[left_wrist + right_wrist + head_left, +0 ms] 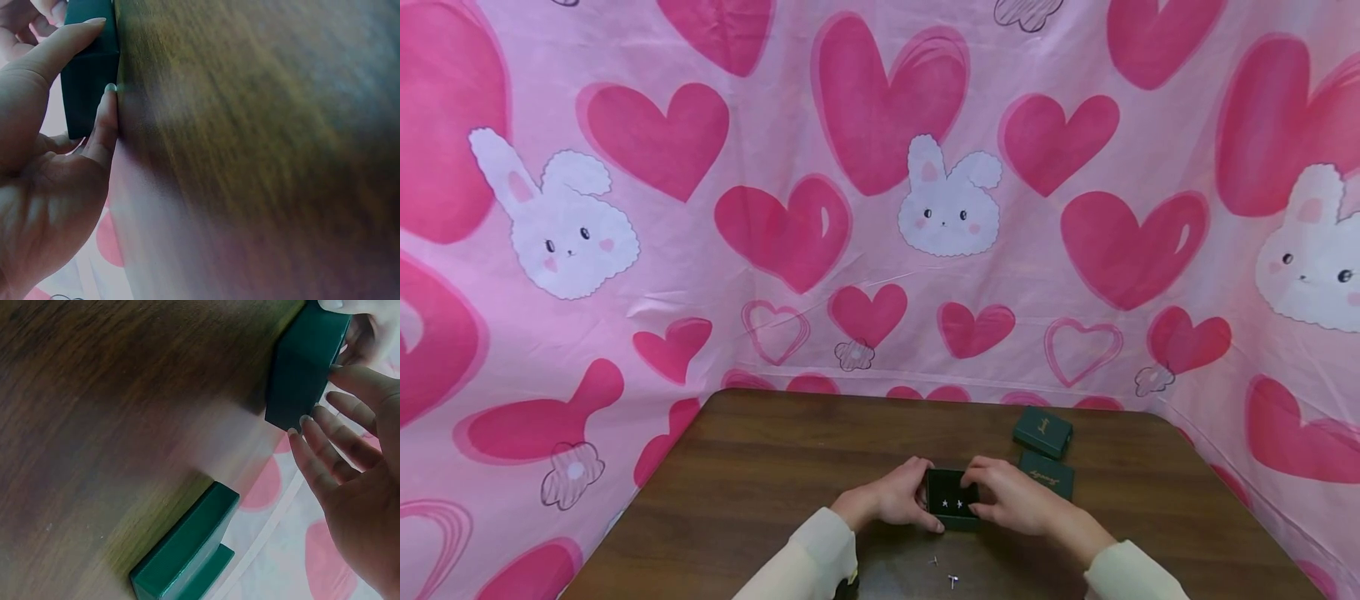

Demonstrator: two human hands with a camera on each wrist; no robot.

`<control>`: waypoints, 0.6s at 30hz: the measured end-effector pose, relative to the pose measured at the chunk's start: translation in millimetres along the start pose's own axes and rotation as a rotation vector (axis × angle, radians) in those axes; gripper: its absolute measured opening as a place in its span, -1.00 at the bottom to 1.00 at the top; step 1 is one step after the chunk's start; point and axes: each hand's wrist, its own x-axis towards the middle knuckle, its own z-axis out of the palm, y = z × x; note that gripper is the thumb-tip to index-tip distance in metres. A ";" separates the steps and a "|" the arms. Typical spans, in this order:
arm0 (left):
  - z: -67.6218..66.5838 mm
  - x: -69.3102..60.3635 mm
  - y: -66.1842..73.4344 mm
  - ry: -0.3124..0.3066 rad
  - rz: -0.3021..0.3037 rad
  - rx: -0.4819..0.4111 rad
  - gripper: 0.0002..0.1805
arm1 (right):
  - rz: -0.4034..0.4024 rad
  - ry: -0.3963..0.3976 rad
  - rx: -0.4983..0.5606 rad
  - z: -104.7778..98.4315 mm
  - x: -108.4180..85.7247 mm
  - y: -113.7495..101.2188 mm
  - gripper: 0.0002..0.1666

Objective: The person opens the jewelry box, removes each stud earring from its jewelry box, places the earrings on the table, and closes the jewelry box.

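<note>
In the head view a small dark green jewelry box (955,524) with a black inside sits on the table, tilt unclear. A pair of small silver star-shaped earrings (959,503) shows on its black insert. My left hand (898,497) grips the box's left side, thumb at the front; the left wrist view shows the thumb over the green wall (87,81) and fingers around the side. My right hand (1011,497) touches the box's right edge and insert, fingers spread and slightly bent. In the right wrist view its fingertips (305,420) meet the rim.
Two dark green pieces with gold lettering, one box-shaped (1043,432) and a flatter one (1047,473), lie beyond my right hand. Two small silver pieces (953,581) lie on the brown table (760,467) nearer me. A pink heart-and-rabbit cloth (880,275) hangs behind.
</note>
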 end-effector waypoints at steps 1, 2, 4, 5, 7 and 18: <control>0.1 -0.1 0.2 0.001 0.001 0.001 -0.35 | 0.002 0.000 -0.001 0.2 0.3 -0.1 -0.72; 0.3 -0.2 0.2 0.002 0.001 -0.001 -0.35 | 0.002 0.000 -0.003 0.2 0.5 -0.4 -0.72; 0.3 -0.6 0.5 0.002 0.000 -0.003 -0.35 | 0.003 -0.002 -0.003 0.5 1.1 -0.8 -0.71; 0.4 -0.6 0.6 0.002 0.001 -0.003 -0.35 | 0.005 -0.004 0.001 0.7 1.5 -1.1 -0.71; 0.7 -0.4 0.3 0.002 0.001 -0.004 -0.35 | 0.007 -0.011 0.016 1.1 2.4 -2.0 -0.72; 1.2 0.2 0.6 0.005 0.009 0.005 -0.34 | -0.014 -0.035 0.046 4.9 8.3 -4.8 -0.73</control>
